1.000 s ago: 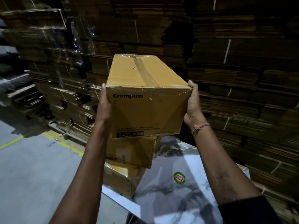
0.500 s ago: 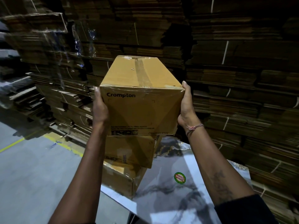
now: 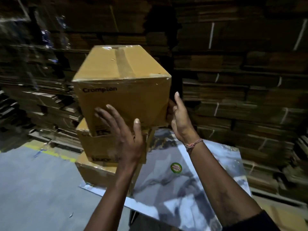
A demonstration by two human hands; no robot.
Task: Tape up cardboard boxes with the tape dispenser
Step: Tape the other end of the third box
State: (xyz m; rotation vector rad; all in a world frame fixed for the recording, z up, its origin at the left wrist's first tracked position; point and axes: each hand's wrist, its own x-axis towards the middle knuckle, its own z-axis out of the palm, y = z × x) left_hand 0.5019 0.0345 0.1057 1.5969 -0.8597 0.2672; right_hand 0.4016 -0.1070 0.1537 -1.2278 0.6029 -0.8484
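Step in hand: stacking the taped box.
The taped box (image 3: 123, 87) sits atop the box stack (image 3: 106, 147). Your left hand (image 3: 124, 135) and right hand (image 3: 179, 117) rest released against it; square it next.

Dim light. Stacks of flattened cardboard (image 3: 233, 90) fill the whole back wall, some bundles bound with white straps. Grey concrete floor (image 3: 36, 184) at left carries a yellow line (image 3: 55, 154). A glossy marbled worktop (image 3: 191, 180) reflects light.
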